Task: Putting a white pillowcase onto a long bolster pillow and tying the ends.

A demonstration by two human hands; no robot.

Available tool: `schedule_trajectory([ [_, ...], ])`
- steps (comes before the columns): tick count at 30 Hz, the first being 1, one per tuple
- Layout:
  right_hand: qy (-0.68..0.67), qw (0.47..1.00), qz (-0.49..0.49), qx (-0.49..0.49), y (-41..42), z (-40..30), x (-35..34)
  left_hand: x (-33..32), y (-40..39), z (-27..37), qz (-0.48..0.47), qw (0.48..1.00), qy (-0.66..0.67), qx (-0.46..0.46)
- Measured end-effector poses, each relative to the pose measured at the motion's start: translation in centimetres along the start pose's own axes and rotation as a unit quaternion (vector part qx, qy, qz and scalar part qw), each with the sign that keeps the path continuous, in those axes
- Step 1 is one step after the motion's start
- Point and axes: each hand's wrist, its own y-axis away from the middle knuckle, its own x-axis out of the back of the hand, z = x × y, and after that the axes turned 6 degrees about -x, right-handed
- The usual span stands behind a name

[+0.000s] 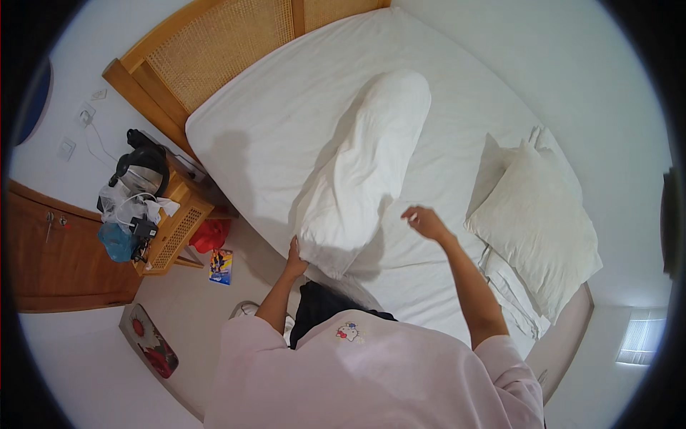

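A long white bolster [370, 155] lies across the bed, its rounded far end towards the headboard and its near end by my body. My left hand [296, 261] touches the near left corner of the bolster's cover; the thumb side shows, and the other fingers are hidden behind the fabric, so its grip is unclear. To the right of the bolster, my right hand [425, 221] hovers over the white bed sheet [429, 279] with its fingers bent and apart, and I see nothing in it.
White pillows [536, 225] are piled at the bed's right side. A wooden headboard [220, 53] with woven cane stands at the far left. On the left, a wooden nightstand [179, 230] bears a kettle [144, 169] and plastic bags [115, 241]. A floral mat [149, 340] lies on the floor.
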Motion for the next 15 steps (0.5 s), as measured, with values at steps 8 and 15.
schedule_trajectory([
  [8, -0.093, 0.993, 0.035, 0.062, 5.7, -4.0, -7.0, -1.9, -2.8, 10.5, -0.084, 0.974, -0.169, -0.128],
  [15, -0.170, 0.948, 0.267, -0.040, 4.2, -7.6, 2.0, -3.4, -7.6, 26.2, -0.189, 0.948, -0.103, -0.234],
])
